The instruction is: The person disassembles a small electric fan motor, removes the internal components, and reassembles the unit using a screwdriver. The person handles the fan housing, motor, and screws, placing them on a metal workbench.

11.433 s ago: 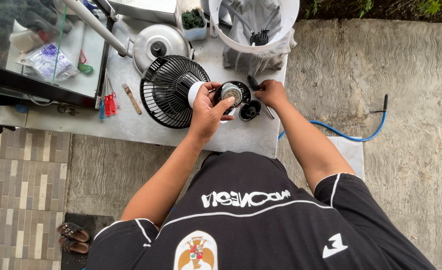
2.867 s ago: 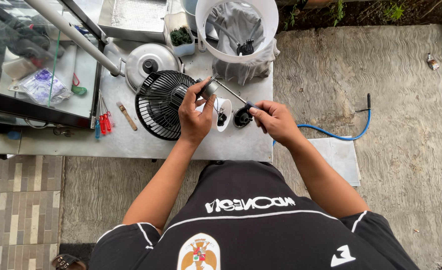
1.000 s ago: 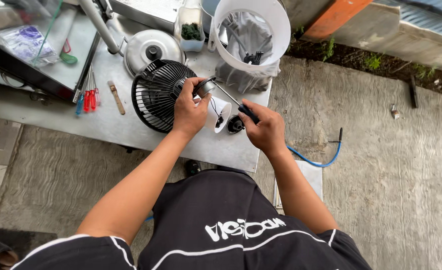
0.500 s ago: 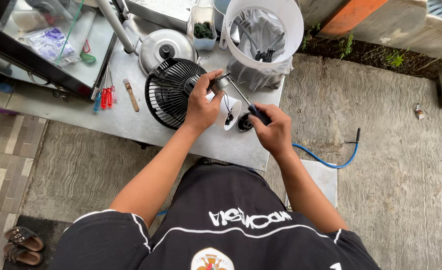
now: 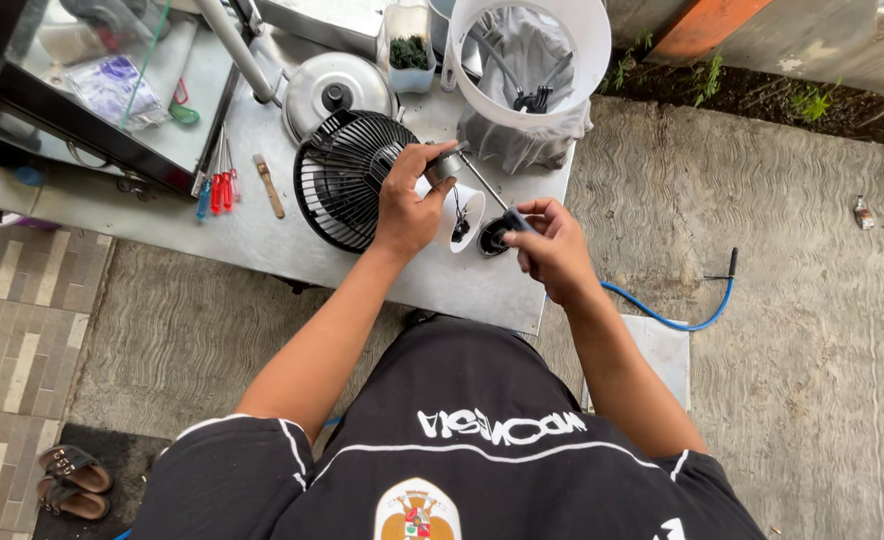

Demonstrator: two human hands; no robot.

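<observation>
Two bare hands work at one metal table point(image 5: 262, 240). The left hand point(image 5: 409, 205) grips one small motor point(image 5: 444, 163) above one black fan grille point(image 5: 347, 180). The right hand point(image 5: 552, 245) is closed around one screwdriver point(image 5: 492, 195) (tip at the motor). One white bucket point(image 5: 527, 60) stands behind.

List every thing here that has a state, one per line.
Left hand: gripping the motor.
Right hand: gripping the screwdriver, tip at the motor.
Fan grille: lying flat on the table.
Bucket: upright, cloth inside.
Pot lid: lying knob up.
</observation>
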